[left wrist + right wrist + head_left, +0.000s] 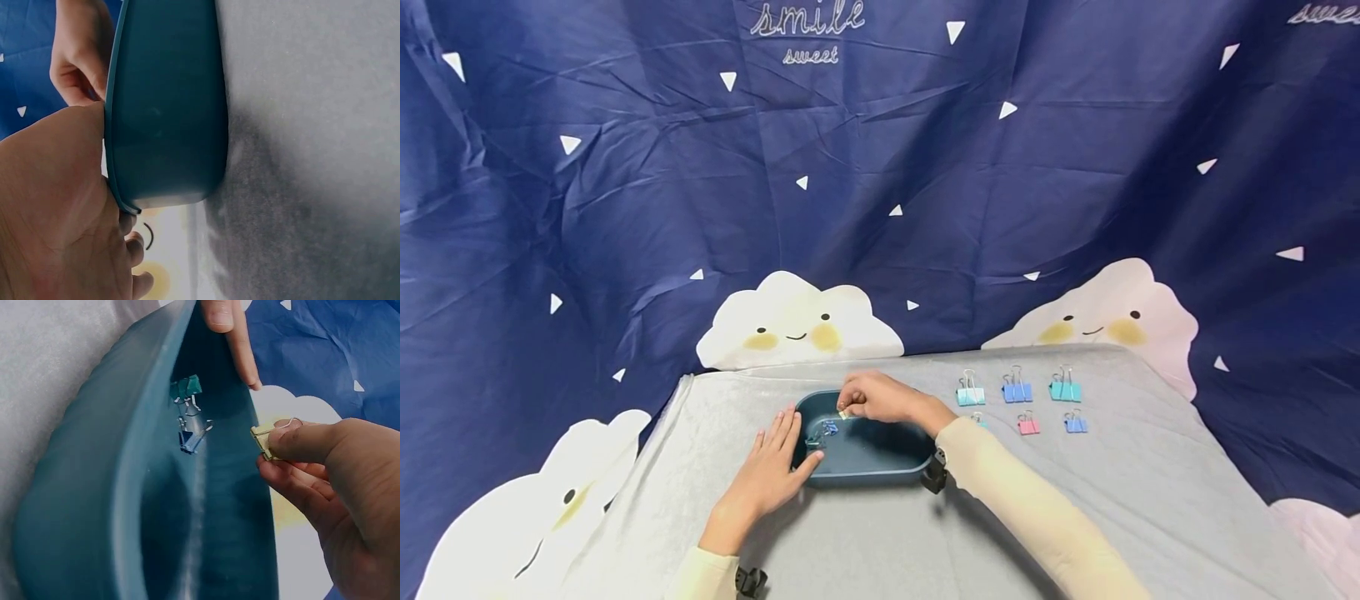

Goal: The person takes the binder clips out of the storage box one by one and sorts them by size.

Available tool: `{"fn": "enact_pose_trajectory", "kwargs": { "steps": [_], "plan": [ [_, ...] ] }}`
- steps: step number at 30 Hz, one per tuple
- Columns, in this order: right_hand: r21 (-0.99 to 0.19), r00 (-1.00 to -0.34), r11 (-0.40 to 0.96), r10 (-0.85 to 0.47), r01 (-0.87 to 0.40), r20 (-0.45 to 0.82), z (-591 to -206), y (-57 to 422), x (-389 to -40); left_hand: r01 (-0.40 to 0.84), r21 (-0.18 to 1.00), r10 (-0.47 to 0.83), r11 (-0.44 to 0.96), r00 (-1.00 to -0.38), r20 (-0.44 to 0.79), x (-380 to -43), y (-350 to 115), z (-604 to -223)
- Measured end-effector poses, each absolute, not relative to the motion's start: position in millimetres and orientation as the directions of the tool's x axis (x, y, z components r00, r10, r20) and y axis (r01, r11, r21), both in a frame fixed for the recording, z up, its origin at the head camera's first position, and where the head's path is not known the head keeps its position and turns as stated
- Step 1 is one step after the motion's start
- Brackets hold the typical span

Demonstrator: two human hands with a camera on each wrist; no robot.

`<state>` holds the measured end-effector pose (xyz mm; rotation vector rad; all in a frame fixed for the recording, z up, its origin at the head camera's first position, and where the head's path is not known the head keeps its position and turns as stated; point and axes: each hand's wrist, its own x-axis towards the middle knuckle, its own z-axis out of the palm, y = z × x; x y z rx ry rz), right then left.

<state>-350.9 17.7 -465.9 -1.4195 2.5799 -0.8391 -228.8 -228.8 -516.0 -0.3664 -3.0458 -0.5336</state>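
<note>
A yellow binder clip is pinched between the thumb and fingers of my right hand, at the far rim of a dark teal oval tub. My left hand rests on the tub's left end, fingers straight and spread along the rim. Inside the tub, towards that end, lie a blue binder clip and a green binder clip. In the left wrist view the tub's outer wall fills the middle, and its inside is hidden.
On the grey cloth, right of the tub, larger clips stand in a back row: light blue, blue, teal. In front are pink and blue clips, plus a teal one partly behind the right forearm.
</note>
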Motion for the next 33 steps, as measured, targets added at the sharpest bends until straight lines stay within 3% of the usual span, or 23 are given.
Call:
{"fn": "enact_pose_trajectory", "kwargs": {
  "steps": [10, 33],
  "plan": [
    [-0.501, -0.615, 0.444, -0.750, -0.742, 0.246, -459, 40, -345, 0.239, 0.341, 0.221, 0.909, -0.971, 0.092, -225, -227, -516],
    [-0.501, -0.632, 0.435, -0.698, -0.748, 0.337, -439, 89, -339, 0.251, 0.307, 0.228, 0.918, -0.967, 0.110, -225, -227, -513]
  ]
}}
